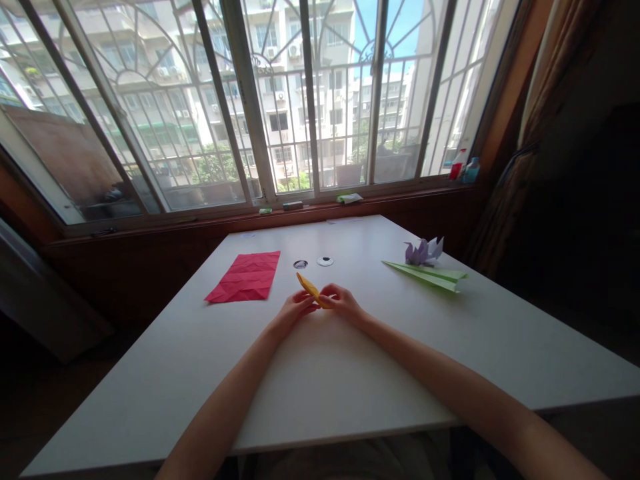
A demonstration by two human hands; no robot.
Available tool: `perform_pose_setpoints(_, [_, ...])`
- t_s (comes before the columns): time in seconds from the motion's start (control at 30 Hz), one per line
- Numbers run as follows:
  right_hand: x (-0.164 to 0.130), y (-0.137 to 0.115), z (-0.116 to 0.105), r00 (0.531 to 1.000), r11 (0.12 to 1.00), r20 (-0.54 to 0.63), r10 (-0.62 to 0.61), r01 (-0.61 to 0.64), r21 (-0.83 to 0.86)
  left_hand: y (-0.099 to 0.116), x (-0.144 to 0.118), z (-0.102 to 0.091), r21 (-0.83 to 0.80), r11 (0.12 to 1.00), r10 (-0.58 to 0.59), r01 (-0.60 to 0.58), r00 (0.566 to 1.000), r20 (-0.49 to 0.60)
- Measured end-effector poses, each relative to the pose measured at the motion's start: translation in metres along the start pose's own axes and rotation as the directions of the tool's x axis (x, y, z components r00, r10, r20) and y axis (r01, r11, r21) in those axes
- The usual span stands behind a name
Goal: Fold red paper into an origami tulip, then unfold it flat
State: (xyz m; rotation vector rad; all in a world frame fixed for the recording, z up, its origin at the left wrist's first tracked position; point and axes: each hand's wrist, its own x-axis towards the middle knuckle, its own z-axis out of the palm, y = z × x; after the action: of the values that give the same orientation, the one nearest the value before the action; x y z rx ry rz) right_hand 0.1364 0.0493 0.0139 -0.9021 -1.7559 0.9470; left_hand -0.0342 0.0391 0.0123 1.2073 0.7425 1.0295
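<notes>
A narrow folded piece of yellow-orange paper [311, 289] is pinched between both my hands just above the white table [320, 373]. My left hand [295, 309] grips its near end from the left. My right hand [342, 301] grips the same end from the right, fingers curled onto the paper. The paper's far tip points away and to the left. Both forearms rest on or just over the tabletop.
A creased red paper sheet [246, 276] lies flat to the left. A green folded paper plane [429, 274] and a purple paper flower [424, 251] sit to the right. Two small round objects [313, 262] lie beyond my hands. The window sill [320, 207] holds small items and bottles [463, 168].
</notes>
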Motion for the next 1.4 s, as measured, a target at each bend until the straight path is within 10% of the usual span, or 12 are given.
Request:
perform_pose_setpoints(0.57, [-0.007,-0.008,0.003,0.988,0.952,-0.046,-0.147,0.129,-0.276,-0.001,-0.001,0.0,0.045,0.999,0.019,-0.015,0.996,-0.089])
perform_pose_setpoints(0.87, [-0.012,-0.01,0.008,0.966,0.737,-0.07,-0.248,0.141,-0.661,0.002,0.0,0.009,0.072,0.997,0.015,-0.007,0.993,-0.12])
perform_pose_setpoints(1.4, [-0.013,-0.017,0.008,0.9,0.693,-0.098,-0.424,0.253,-0.676,-0.004,0.002,0.021,0.372,0.89,0.346,-0.262,0.921,-0.18])
